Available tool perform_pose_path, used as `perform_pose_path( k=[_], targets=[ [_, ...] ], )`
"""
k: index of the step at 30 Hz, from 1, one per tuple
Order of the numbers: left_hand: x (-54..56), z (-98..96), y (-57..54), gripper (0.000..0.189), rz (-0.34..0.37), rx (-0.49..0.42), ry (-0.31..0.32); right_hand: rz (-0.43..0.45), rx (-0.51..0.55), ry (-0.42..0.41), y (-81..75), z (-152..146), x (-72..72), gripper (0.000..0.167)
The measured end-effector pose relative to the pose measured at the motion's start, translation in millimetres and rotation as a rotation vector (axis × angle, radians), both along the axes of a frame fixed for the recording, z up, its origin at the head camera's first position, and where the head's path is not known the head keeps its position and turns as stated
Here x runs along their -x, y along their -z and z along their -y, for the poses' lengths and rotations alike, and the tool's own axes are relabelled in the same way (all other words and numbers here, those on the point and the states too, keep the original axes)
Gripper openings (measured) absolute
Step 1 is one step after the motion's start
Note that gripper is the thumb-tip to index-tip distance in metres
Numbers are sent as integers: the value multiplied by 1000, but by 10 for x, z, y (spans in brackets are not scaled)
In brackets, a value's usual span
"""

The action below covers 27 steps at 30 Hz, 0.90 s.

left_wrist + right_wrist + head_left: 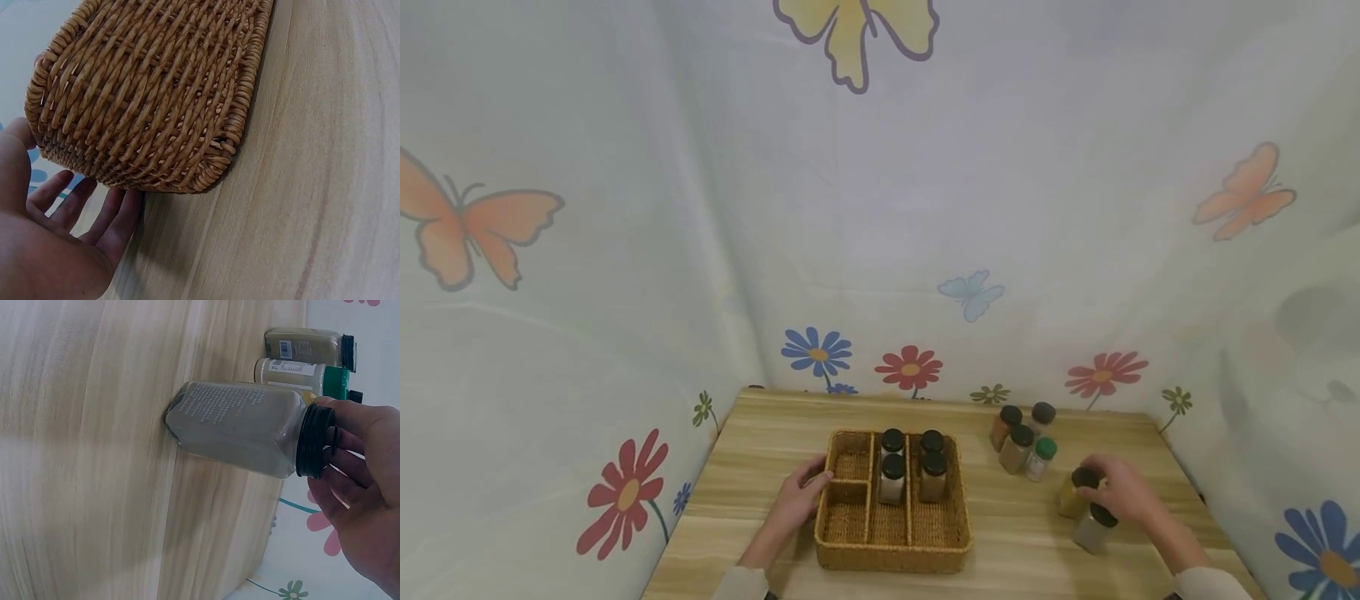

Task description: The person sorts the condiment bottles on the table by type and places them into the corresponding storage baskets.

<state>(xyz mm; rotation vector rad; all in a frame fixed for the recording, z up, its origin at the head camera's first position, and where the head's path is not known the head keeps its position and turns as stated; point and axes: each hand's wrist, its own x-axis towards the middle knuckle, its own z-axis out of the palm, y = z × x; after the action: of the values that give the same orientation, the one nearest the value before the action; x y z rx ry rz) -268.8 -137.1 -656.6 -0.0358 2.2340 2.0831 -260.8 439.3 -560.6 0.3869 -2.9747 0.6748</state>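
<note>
My left hand grips the left side of a woven basket, thumb at the rim and fingers against the outer wall. Two black-lidded spice jars stand in its middle compartment, and two more in the right one. Over on the right, my right hand pinches the black lid of a spice jar with yellow contents. A jar with grey contents is just in front of it; in the right wrist view this grey jar mostly hides the yellow one.
Several jars cluster at the back right of the wooden table, among them a green-lidded jar. The basket's left side is split by a divider. A patterned curtain hangs behind and beside the table.
</note>
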Motion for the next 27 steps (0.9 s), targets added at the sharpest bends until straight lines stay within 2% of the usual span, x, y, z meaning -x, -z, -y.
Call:
perform_pose_path(
  k=[8, 17, 22, 27],
  targets=[
    [-33, 15, -5, 59, -19, 14, -11, 12, -15, -19, -18, 37, -3, 32],
    [-25, -1, -8, 56, 1, 31, -10, 47, 4, -15, -47, 37, -4, 30],
    [-11, -7, -17, 57, 12, 22, -5, 36, -13, -31, -55, 44, -8, 27],
    [-8, -17, -37, 57, -10, 57, -11, 26, -34, -24, -60, 45, -5, 27]
  ],
)
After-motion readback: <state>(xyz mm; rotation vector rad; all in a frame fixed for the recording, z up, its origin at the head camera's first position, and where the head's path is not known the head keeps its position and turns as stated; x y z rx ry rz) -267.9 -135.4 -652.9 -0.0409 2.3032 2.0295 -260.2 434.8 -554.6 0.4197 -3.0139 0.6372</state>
